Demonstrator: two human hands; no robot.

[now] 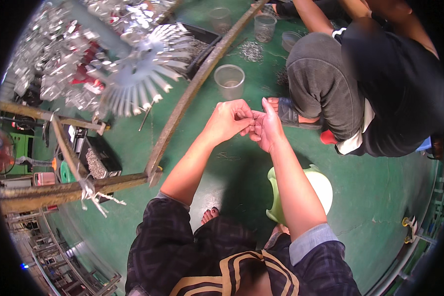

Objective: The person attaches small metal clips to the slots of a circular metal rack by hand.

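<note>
Both my hands meet in front of me, above the green floor. My left hand (229,121) is closed in a pinch, thumb against fingers, at the fingertips of the other hand. My right hand (268,129) is turned palm up, its fingers curled inward and its thumb standing apart. Whatever lies between the fingertips is too small to make out. Just beyond the hands stands a clear plastic cup (229,83) with a little something at its bottom. Thin wire-like bits (228,157) lie on the floor below the hands.
A wooden beam (182,106) runs along my left, with a rack of shiny metal parts (59,64) behind it. A black tray (202,42), a filled cup (265,28) and a pile of small metal pieces (251,51) lie ahead. A person (320,74) sits right; a green stool (276,197) is near.
</note>
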